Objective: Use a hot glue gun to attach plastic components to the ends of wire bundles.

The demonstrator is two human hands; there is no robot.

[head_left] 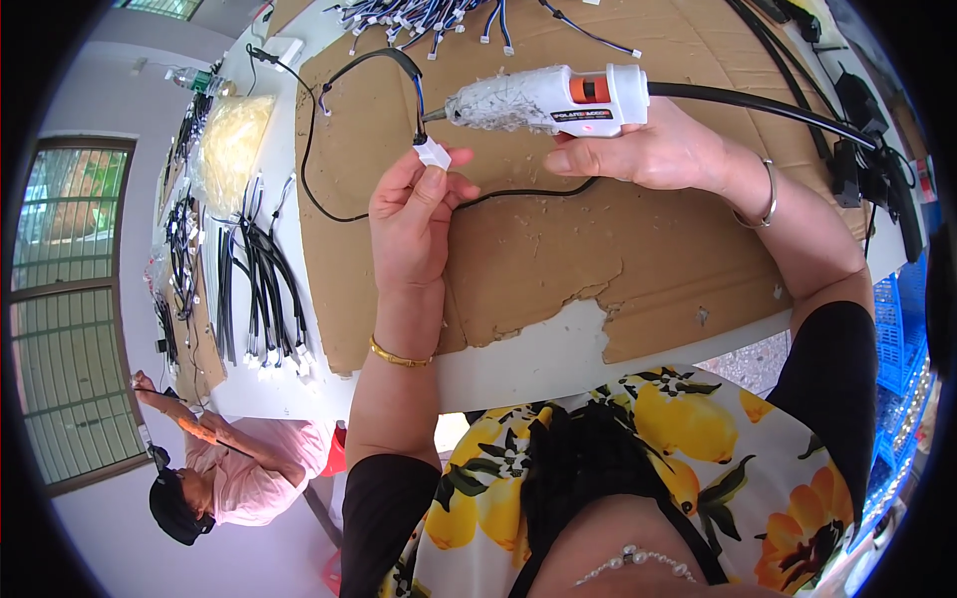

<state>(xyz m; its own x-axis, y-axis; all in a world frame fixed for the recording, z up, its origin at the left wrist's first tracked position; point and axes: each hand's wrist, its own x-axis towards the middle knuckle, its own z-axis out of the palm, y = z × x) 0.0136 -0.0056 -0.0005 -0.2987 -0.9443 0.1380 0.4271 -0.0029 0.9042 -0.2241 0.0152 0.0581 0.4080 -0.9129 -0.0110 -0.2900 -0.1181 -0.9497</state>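
Note:
My right hand [648, 149] is wrapped around a white hot glue gun [538, 100], its barrel crusted with dried glue and its nozzle pointing left. Between the thumb and fingers of my left hand [417, 204] is a white plug connector [432, 151], held upright. From its top rises a black-sleeved cable [384, 58] with blue and black wires, curving away to the left. The nozzle tip is close beside the wires just above the connector; whether it touches them I cannot tell.
Brown cardboard [558, 249] covers the white table. Wire harnesses [419, 15] lie at the far edge, and black cable bundles [264, 279] at the left beside a bag of yellowish sticks [231, 149]. Black power adapters [852, 149] stand at right. A co-worker [239, 473] sits at lower left.

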